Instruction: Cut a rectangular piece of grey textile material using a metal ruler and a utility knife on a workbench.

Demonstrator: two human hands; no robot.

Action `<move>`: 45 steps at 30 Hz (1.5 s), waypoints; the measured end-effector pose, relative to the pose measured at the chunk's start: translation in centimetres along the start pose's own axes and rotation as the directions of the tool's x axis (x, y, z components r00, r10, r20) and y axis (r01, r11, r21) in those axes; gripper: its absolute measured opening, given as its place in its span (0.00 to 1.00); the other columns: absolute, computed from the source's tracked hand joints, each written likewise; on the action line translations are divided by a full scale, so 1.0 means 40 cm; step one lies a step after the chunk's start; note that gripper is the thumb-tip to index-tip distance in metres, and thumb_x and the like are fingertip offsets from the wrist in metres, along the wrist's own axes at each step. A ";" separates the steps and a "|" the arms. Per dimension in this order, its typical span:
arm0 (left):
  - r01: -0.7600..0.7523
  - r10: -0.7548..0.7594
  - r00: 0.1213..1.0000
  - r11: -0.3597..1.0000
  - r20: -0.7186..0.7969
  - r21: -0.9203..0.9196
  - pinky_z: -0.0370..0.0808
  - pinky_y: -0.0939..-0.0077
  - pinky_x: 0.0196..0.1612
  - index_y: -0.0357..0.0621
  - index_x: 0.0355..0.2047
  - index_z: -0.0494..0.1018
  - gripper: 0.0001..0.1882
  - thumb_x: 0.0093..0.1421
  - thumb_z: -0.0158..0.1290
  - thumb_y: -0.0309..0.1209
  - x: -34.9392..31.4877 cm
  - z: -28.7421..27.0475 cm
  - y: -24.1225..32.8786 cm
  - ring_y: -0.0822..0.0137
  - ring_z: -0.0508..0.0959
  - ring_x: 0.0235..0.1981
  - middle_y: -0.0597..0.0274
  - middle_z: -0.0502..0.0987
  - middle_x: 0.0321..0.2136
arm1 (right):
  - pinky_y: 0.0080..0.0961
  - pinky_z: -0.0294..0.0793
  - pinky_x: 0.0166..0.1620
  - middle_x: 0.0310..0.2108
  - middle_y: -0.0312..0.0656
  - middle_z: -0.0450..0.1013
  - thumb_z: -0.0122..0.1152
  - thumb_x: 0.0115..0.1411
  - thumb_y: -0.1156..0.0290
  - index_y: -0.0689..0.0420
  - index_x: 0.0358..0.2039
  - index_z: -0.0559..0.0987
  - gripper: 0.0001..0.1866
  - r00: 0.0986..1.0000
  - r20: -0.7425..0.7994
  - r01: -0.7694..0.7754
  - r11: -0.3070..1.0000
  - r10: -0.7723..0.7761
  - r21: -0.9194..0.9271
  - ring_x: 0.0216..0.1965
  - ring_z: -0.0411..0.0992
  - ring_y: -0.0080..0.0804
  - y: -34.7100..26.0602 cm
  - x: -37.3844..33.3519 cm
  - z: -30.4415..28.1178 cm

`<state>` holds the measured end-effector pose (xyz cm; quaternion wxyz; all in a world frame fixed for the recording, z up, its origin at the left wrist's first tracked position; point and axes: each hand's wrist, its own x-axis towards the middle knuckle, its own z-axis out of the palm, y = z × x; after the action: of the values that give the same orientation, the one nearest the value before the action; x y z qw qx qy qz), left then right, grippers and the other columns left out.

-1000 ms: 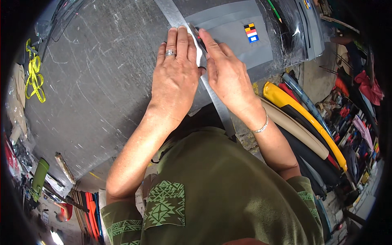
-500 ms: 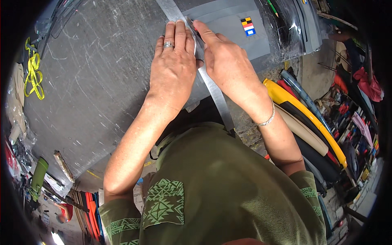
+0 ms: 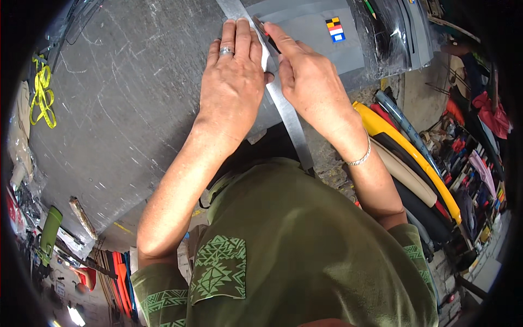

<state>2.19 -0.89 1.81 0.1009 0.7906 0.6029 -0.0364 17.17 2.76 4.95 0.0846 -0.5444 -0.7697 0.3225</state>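
A long metal ruler [image 3: 294, 128] lies slantwise on the dark, scratched worktable, its near end sticking out past the edge toward my body. My left hand [image 3: 231, 82], a ring on one finger, rests flat with fingers stretched along the ruler's left side and over it. Along its right side my right hand [image 3: 315, 76] grips a utility knife [image 3: 260, 26], index finger extended over it. The blade end points away from me, close to the ruler; its tip is hard to make out. Under and right of the ruler is a smooth grey sheet [image 3: 310, 32].
A colourful sticker [image 3: 335, 30] marks the grey sheet. Clear plastic and a green pencil [image 3: 370, 8] are beyond it. A yellow tape measure [image 3: 42, 92] lies far left. Rolls of material, including a yellow roll [image 3: 414, 158], lean at the right beside a cluttered heap.
The whole view has shifted slightly. My right hand and the knife sit a little farther right of my left fingers, and more of the blade shows. The left hand still presses the ruler.
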 end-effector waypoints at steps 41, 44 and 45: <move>0.034 -0.047 0.996 0.988 -0.081 -0.152 0.63 0.58 0.71 0.27 0.67 0.59 0.43 0.60 0.62 0.43 0.007 -0.003 0.007 0.51 0.60 0.72 0.45 0.60 0.68 | 0.22 0.62 0.14 0.17 0.32 0.63 0.37 0.74 0.43 0.59 0.47 0.75 0.30 0.999 0.000 0.017 0.349 -0.049 0.937 0.12 0.61 0.22 -0.004 0.449 0.081; 0.039 -0.053 0.994 0.989 -0.092 -0.145 0.65 0.58 0.70 0.28 0.67 0.59 0.43 0.60 0.63 0.43 0.002 0.001 0.003 0.50 0.60 0.72 0.45 0.61 0.68 | 0.23 0.62 0.14 0.17 0.33 0.64 0.38 0.74 0.44 0.60 0.47 0.76 0.30 0.999 0.022 -0.002 0.372 -0.049 0.928 0.11 0.61 0.22 -0.003 0.454 0.101; 0.037 -0.051 0.993 0.991 -0.102 -0.132 0.67 0.58 0.69 0.29 0.67 0.59 0.44 0.59 0.64 0.43 0.001 0.003 0.003 0.49 0.61 0.71 0.45 0.61 0.67 | 0.23 0.61 0.13 0.17 0.33 0.65 0.38 0.74 0.44 0.61 0.47 0.76 0.31 0.999 0.029 -0.011 0.374 -0.042 0.928 0.11 0.60 0.22 0.001 0.456 0.108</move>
<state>2.34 -0.90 1.71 0.1193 0.7697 0.6257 0.0423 7.94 17.29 -2.45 0.3594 -0.3888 -0.4642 0.7101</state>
